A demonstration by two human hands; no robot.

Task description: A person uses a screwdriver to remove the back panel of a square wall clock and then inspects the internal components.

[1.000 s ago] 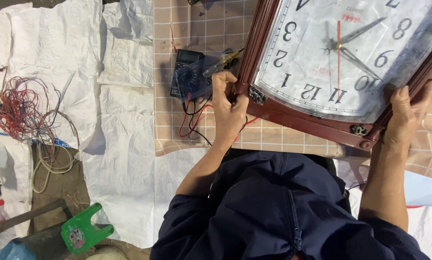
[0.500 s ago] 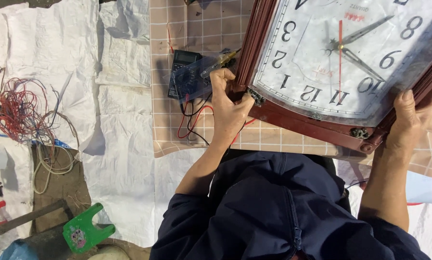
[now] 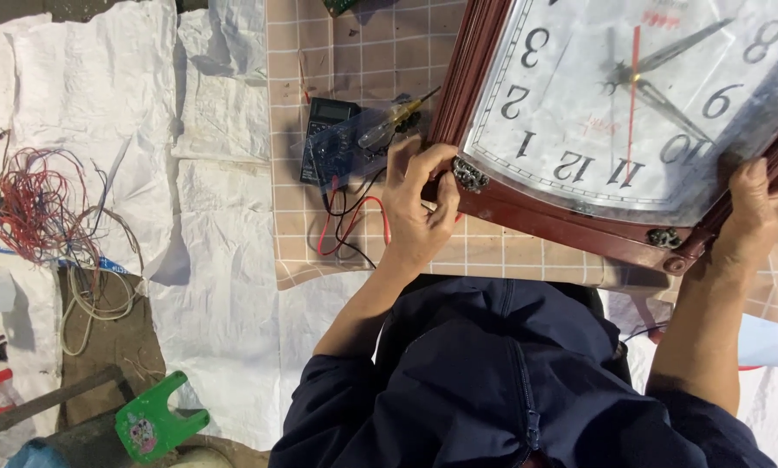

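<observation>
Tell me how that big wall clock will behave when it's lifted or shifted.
The wall clock is probably stiff and fairly heavy: thick dark-red frame, gripped by the left hand and right hand at opposite corners. Its clear front cover looks breakable. Flat-backed, it should slide, not roll.

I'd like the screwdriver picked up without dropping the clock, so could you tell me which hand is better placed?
Probably the left hand: it grips the wall clock's corner right beside the screwdriver, while the right hand holds the far corner.
</observation>
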